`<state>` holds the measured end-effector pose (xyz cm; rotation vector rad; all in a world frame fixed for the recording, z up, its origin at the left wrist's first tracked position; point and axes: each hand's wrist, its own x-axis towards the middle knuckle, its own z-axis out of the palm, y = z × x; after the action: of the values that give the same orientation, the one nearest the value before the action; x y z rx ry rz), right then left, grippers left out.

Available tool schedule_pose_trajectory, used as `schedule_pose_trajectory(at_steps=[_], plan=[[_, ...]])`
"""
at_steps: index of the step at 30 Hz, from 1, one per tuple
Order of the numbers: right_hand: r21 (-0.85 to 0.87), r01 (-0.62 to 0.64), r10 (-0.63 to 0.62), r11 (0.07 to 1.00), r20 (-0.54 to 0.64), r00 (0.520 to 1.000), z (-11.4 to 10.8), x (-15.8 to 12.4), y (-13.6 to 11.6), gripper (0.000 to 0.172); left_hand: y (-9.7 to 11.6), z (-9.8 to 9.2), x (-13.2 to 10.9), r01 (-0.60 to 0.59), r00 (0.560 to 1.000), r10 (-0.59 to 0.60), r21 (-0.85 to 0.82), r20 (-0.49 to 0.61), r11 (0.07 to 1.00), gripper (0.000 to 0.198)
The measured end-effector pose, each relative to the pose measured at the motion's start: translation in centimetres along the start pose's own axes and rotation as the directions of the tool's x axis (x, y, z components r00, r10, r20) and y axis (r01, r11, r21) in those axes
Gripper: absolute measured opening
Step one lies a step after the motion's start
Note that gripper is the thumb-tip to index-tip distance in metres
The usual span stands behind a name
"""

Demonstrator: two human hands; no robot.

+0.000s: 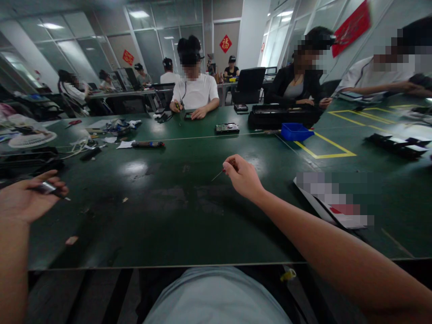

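Green table (189,238) under slim tools (217,176) (48,188) in both hands (245,180) (33,202)

I could pass along the desk's (168,249) near edge from the scrap (71,240) to the right forearm (324,243), which bars me. Beyond that arm, the packet (327,202) obstructs; toward the far edge, the tube (148,144), drive (227,128) and bin (295,132).

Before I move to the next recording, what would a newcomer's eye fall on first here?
Probably the bare right hand over the middle of the dark green tabletop, holding a thin metal-shafted tool. At the left edge, the palm-up left hand holds a slim dark-and-silver tool. Farther off, right of centre, a bright blue plastic bin stands out.
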<state>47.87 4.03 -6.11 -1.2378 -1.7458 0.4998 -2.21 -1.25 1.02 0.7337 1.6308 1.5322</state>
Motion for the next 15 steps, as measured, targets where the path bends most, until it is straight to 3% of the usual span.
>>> schedule_pose_trajectory(at_steps=[3,8,12,15], plan=[[0.009,0.004,-0.004,1.000,-0.003,1.000,0.0,0.0,0.1,0.017,-0.2,4.8,-1.6,0.001,0.996,0.001,-0.020,0.089,1.000,0.027],[0.002,0.012,-0.012,1.000,-0.013,1.000,-0.1,-0.1,-0.1,0.017,-1.0,13.7,-4.7,0.079,0.935,-0.038,-0.102,0.353,0.992,0.021],[0.005,0.030,-0.030,1.000,0.011,0.999,-0.3,-0.2,-0.4,0.021,-2.5,19.8,-7.8,0.061,0.841,-0.022,-0.055,0.540,0.997,0.032],[0.020,0.042,-0.043,0.999,0.040,0.998,-0.4,-0.3,-0.5,0.021,-3.6,23.6,-10.8,-0.059,0.739,0.026,0.026,0.673,0.998,0.029]])
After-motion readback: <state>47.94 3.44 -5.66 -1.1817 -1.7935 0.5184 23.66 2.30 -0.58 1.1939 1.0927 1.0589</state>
